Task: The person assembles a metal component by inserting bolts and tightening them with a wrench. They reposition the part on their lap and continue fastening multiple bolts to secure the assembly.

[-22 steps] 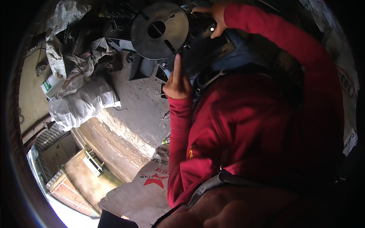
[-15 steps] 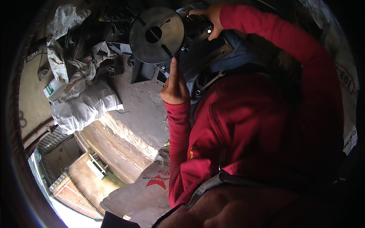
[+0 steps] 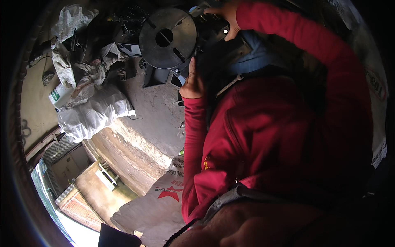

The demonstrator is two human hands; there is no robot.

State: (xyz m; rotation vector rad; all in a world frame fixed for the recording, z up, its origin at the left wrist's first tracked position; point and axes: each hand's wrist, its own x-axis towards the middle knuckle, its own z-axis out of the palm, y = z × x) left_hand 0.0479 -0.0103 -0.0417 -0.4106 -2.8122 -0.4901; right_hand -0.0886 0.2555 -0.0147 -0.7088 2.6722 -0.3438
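A dark round metal disc (image 3: 183, 31) with a central hole and slots lies at the top, attached to or resting on a black metal assembly (image 3: 220, 49). My left hand (image 3: 193, 87) is just below it, index finger stretched up to the assembly near the disc's lower right edge. The other fingers look curled and are partly hidden. My right hand (image 3: 231, 21) reaches over from the right and grips a black metal block (image 3: 212, 21) of the assembly, thumb and fingers on either side. Between the assembly and my red jacket lies a wrench (image 3: 229, 85).
White plastic sacking (image 3: 96, 113) and crumpled bags lie on the left. A dark angled metal bracket (image 3: 156, 77) stands on the grey concrete floor (image 3: 158, 107). A printed sack (image 3: 152, 214) spreads below my left forearm. Bright daylight enters at the lower left.
My left hand has shifted slightly up and right, its index finger now farther along the assembly. The right hand stays on the block. The wrench's near end is now hidden.
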